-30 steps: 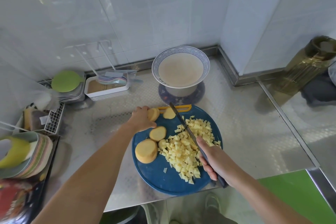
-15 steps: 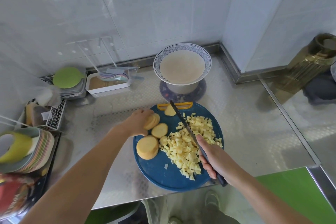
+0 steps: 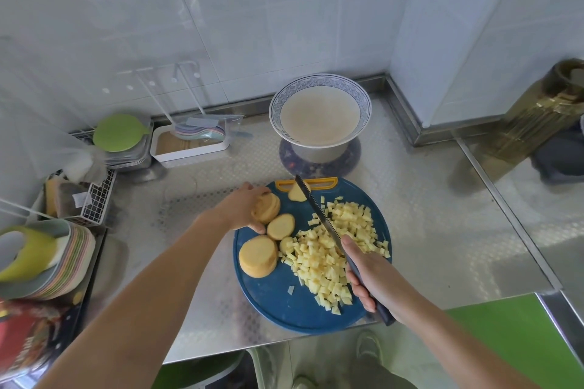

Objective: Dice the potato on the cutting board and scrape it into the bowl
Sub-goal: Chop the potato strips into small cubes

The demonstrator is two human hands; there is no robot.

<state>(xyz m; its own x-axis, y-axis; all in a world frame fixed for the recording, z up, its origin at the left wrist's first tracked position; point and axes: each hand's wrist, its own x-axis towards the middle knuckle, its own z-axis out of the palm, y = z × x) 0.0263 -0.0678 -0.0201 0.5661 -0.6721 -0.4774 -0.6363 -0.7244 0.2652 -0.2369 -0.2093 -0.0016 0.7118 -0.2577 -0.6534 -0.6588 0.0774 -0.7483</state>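
A round blue cutting board [image 3: 284,306] lies on the steel counter. A heap of diced potato [image 3: 335,249] covers its right half. My left hand [image 3: 240,208] grips a stack of potato slices [image 3: 268,207] at the board's upper left edge. A single slice [image 3: 280,226], a thick potato chunk [image 3: 258,256] and a small end piece [image 3: 295,194] lie on the board. My right hand [image 3: 376,275] holds a knife [image 3: 319,213] by its dark handle, blade pointing away over the dice. The white bowl [image 3: 319,114] with a blue rim stands behind the board.
A white tray [image 3: 189,144] with utensils, a green lid [image 3: 118,133], a wire rack [image 3: 94,199] and stacked plates [image 3: 60,265] crowd the left side. A yellowish bottle [image 3: 537,114] stands at the right. The counter's front edge runs just below the board.
My left hand has carried the stack of slices from the board's top edge down and left, next to the single slice. The knife hand has barely moved.
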